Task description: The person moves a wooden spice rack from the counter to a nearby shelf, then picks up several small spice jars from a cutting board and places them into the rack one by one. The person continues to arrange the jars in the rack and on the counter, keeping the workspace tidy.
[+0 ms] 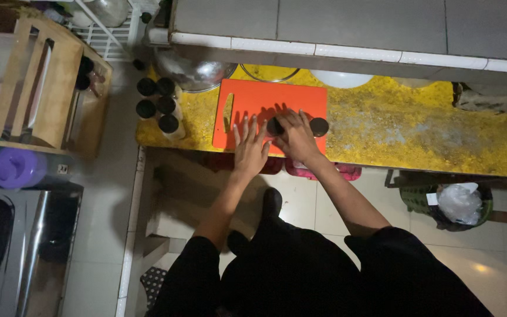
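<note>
Both hands, left and right, press an orange cutting board.

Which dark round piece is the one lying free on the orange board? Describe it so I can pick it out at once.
Start at the yellow counter and find the orange cutting board on it. The free dark round piece lies at the board's right edge, just right of the right hand. Unlike the other dark round piece, which sits between the two hands and is touched by fingers, it lies uncovered.
</note>
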